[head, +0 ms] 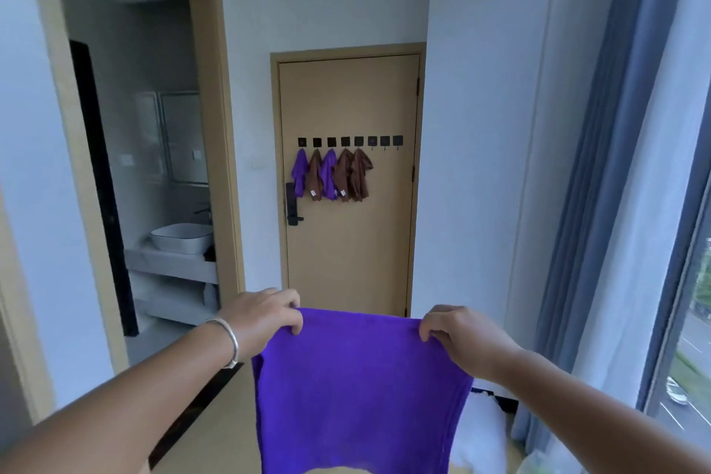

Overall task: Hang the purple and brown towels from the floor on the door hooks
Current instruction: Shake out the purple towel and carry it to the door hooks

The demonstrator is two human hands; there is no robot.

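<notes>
A purple towel (358, 392) hangs spread out in front of me. My left hand (265, 314) pinches its top left corner and my right hand (458, 331) pinches its top right corner. Ahead is a tan door (350, 250) with a row of black hooks (350, 142). Several towels hang on the left hooks: purple (299, 173), brown (315, 179), purple (329, 177), brown (342, 179), brown (361, 175). The three hooks at the right end (384, 141) are bare.
An open bathroom doorway (146, 165) with a white basin (181, 239) is on the left. Blue curtains (600, 165) and a window (688, 339) run along the right. White bags or bedding (484, 431) lie on the floor at lower right. A black door lock (292, 204) sits under the towels.
</notes>
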